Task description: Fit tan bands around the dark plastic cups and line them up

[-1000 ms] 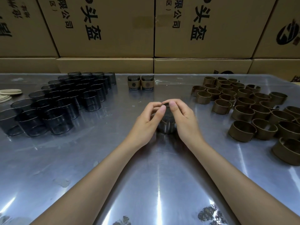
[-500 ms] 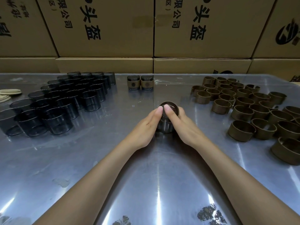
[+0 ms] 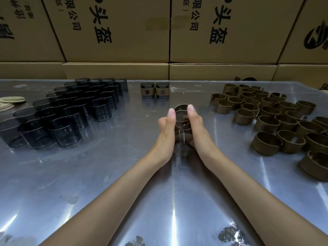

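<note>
Both hands, left hand (image 3: 166,128) and right hand (image 3: 194,127), hold the cup (image 3: 182,121), probably banded. Push it straight toward twelve o'clock, beside the finished cups (image 3: 154,90).

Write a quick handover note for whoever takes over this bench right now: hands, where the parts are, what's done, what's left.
Left hand and right hand both grip one dark cup at mid-table, its tan band going on.
Done: two banded cups lined up at the far edge.
Left: the bare cups clustered far left and the loose tan bands on the right; band each, extend the row.
</note>
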The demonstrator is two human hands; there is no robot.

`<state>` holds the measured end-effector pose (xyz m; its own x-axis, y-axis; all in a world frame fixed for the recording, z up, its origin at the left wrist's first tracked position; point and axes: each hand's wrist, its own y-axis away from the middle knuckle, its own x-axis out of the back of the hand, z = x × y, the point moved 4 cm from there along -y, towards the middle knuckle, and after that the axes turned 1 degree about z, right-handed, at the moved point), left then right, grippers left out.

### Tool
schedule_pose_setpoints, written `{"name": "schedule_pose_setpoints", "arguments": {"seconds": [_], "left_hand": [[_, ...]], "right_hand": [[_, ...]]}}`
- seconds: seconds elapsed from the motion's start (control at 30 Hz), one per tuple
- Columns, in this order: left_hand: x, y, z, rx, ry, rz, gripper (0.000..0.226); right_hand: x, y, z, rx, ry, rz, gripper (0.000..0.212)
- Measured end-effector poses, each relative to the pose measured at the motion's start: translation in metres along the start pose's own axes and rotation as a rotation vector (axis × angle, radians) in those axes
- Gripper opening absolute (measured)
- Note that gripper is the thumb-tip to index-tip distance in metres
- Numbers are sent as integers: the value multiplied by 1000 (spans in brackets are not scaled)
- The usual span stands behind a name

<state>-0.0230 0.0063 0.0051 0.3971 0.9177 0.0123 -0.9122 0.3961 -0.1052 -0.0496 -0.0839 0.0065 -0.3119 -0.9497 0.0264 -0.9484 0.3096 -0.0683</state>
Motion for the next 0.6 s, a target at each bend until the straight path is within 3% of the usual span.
{"name": "schedule_pose_setpoints", "arguments": {"seconds": [0.1,0.3,0.5,0.6], "left_hand": [[1,3,3,-43,-6,53,88],[6,2,9,-98,21,137,72],[7,4,14,-86,100,111,78],[8,3,12,-55,103,126,65]], "right_hand": [[-2,1,-2,-27,-125,15,98],[-2,3,-6,-3,-271,55,90],[-1,6,-9,-42,-409,60,104],[0,6,-8,-93,-497,87,91]]}}
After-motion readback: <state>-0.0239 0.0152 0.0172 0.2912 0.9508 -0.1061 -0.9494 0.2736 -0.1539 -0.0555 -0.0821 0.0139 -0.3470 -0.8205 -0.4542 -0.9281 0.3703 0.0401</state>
